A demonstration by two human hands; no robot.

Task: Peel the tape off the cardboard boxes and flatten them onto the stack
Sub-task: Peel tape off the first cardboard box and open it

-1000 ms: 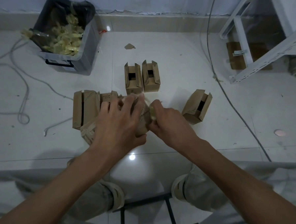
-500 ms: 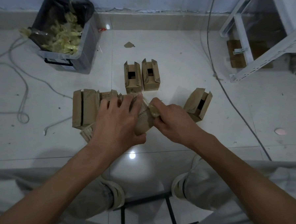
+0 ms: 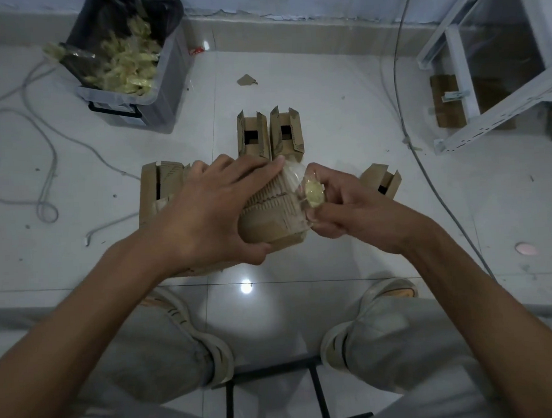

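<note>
While the left hand [image 3: 211,212] clamps the box [image 3: 269,218] between both hands, the right hand [image 3: 341,205] pinches half-peeled tape [image 3: 312,194] — next, I'd judge: pull it free, then flatten.

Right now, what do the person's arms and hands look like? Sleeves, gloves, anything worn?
Both hands are bare: left hand and right hand wear no gloves, and no rings or watch show. The forearms are uncovered up to the frame edge, no sleeves in view. Lower down, light grey trousers and pale shoes show.
</note>
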